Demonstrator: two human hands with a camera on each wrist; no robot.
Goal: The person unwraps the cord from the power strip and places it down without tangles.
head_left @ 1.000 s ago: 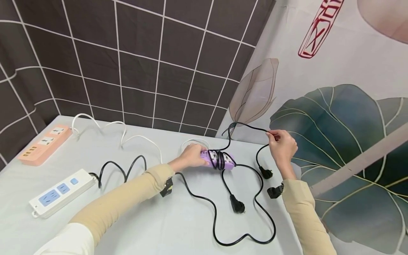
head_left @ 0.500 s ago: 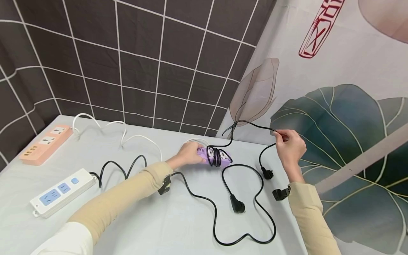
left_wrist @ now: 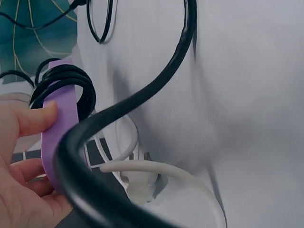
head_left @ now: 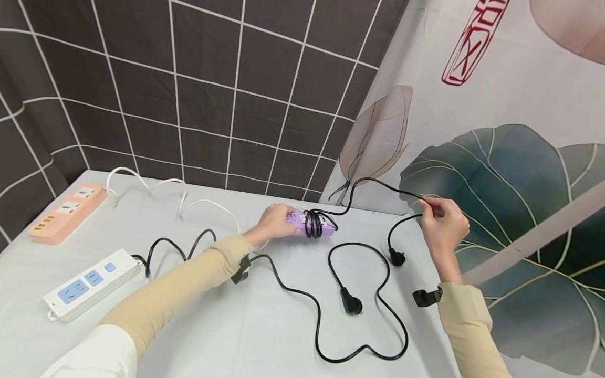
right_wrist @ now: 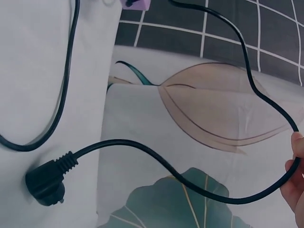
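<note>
My left hand [head_left: 278,221] grips one end of a purple power strip [head_left: 295,222]. Black cord [head_left: 314,224] is wound round the strip's middle in several turns, seen close up in the left wrist view as stacked loops [left_wrist: 66,85]. From there the cord arcs to the right, where my right hand [head_left: 444,226] pinches it between thumb and fingers, out past the table's right edge. Beyond the pinch, the cord's free end bends back to a black plug [head_left: 397,257]. In the right wrist view that plug [right_wrist: 45,180] appears by the table edge, the fingertips at the frame's right border.
A white power strip [head_left: 92,286] with blue sockets and an orange one [head_left: 68,214] lie at left. A second black plug [head_left: 351,302] and its looping cord [head_left: 319,320] lie on the table's right half. A white cord [head_left: 208,202] and white plug [left_wrist: 142,183] are near the left hand.
My right hand has moved right and slightly down, drawing the black cord out further. My left hand has shifted the purple strip left and slightly up in the view.
</note>
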